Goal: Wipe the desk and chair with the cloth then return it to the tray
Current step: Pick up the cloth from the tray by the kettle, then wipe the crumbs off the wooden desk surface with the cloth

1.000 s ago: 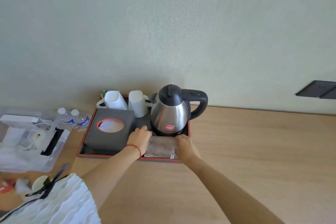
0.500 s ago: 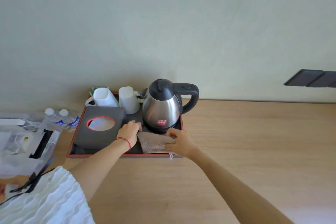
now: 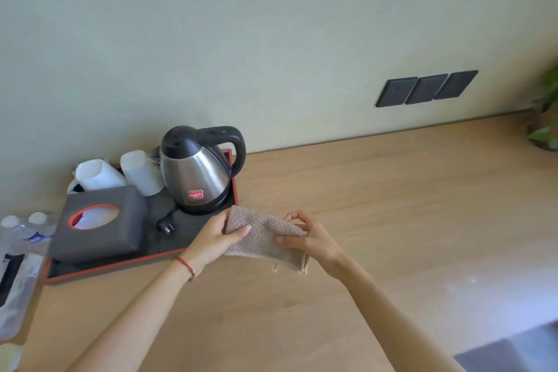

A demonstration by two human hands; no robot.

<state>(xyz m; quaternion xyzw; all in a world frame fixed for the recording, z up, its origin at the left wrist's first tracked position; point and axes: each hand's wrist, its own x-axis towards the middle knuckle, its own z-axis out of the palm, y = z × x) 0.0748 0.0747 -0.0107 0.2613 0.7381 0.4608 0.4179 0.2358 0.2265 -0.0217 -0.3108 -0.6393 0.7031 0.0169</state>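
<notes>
A beige folded cloth (image 3: 265, 238) is held in the air just off the right front corner of the black, red-rimmed tray (image 3: 120, 263). My left hand (image 3: 214, 238) pinches the cloth's left end, thumb on top. My right hand (image 3: 311, 238) holds its right end with fingertips. The wooden desk (image 3: 377, 220) stretches out beneath and to the right. No chair shows in this view.
On the tray stand a steel kettle (image 3: 196, 175) with its plug, two white cups (image 3: 120, 174) and a grey tissue box (image 3: 96, 220). Water bottles (image 3: 24, 229) and plastic bags lie left of the tray. Wall sockets (image 3: 425, 89) and a plant (image 3: 546, 118) are at the right.
Both hands have lifted the cloth off the tray and brought it right and toward me, over the desk. The view has turned to the right.
</notes>
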